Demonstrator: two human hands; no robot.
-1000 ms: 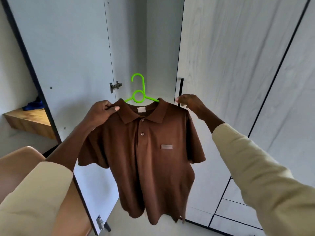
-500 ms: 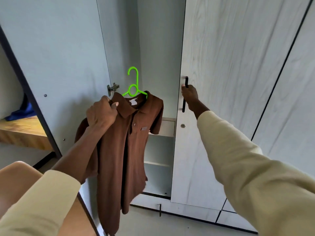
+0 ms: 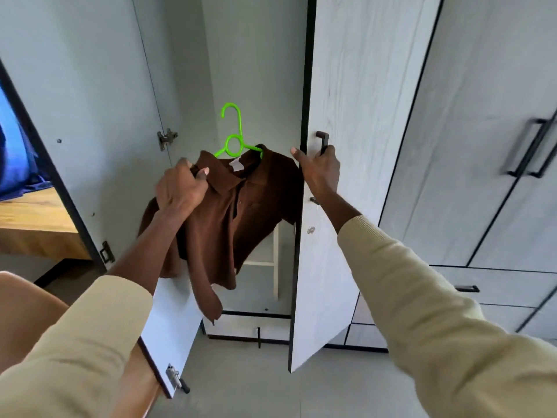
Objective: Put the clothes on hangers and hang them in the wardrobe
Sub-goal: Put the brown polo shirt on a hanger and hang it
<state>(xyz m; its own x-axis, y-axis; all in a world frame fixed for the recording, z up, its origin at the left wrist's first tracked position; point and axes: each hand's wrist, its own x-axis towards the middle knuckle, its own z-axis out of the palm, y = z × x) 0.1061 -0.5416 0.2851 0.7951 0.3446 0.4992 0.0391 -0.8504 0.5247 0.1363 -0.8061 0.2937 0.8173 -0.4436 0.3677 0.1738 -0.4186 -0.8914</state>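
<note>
Wardrobe (image 3: 256, 70) open, seemingly bare; left hand (image 3: 180, 188) grips hangered shirt (image 3: 229, 212).

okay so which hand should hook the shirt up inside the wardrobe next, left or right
Left, probably. The left hand already grips the brown polo shirt at its shoulder on the green hanger, in front of the open compartment. The right hand is busy holding the door handle.

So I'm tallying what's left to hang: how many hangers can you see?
1: a green hanger inside the brown polo shirt, which the left hand grips by the shoulder in front of the open wardrobe. Any hangers higher inside would be out of view.
</note>
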